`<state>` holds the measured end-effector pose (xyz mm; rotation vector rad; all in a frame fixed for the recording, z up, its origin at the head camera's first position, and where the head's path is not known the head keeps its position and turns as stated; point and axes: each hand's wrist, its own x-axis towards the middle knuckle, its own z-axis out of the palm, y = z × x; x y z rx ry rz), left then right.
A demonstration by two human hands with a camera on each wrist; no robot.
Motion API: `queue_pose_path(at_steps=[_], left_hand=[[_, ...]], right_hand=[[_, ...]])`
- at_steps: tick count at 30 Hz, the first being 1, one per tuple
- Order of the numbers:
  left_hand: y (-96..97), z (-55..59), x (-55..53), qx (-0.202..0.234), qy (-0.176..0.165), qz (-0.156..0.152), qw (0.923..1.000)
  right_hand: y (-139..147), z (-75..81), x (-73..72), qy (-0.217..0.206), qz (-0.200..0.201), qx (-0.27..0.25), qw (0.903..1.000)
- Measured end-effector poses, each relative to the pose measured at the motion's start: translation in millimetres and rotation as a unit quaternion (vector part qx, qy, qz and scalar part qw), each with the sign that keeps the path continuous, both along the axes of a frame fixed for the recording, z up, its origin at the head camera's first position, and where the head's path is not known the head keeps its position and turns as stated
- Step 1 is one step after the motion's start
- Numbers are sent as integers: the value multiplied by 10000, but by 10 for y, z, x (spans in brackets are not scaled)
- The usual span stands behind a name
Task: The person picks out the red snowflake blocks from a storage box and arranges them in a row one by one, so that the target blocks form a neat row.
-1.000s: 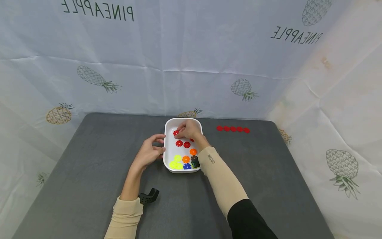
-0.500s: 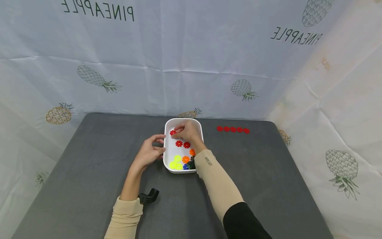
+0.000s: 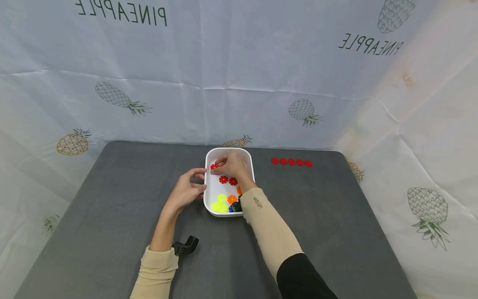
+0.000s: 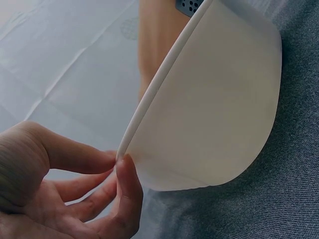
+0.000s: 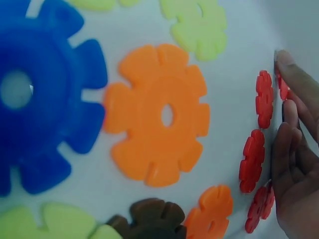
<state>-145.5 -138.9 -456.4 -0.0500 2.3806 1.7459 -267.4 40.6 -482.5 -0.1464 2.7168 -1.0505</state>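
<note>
My left hand (image 3: 185,189) grips the left rim of a white plastic tray (image 3: 207,191), thumb and fingertips at its edge in the left wrist view. Inside the tray, near its far left corner, my right hand (image 3: 233,165) pinches a red notched flower disc (image 3: 214,166), partly covered by the fingers. Two more red discs (image 3: 223,179) lie just nearer. At the near end of the tray are several yellow-green discs (image 3: 222,198), an orange disc (image 5: 164,114), a blue disc (image 5: 50,94) and a dark disc (image 5: 154,219). My right forearm hides part of the tray.
On the grey table (image 3: 317,199), a row of several red discs (image 3: 291,162) lies to the right of the tray, near the far edge. Behind hangs a white cloth (image 3: 239,54) with pineapple prints. A black strap (image 3: 186,246) is on the left wrist.
My right hand has shifted left inside the tray, and the red disc at its fingertips has moved left with it. The left hand has stayed at the rim.
</note>
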Motion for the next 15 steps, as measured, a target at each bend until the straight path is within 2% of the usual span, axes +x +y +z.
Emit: queue_pose_path(at_steps=[15], left_hand=[[-4, 0, 6, -5, -4, 16, 10000]], right_hand=[[8, 9, 12, -10, 400, -152, 9991]])
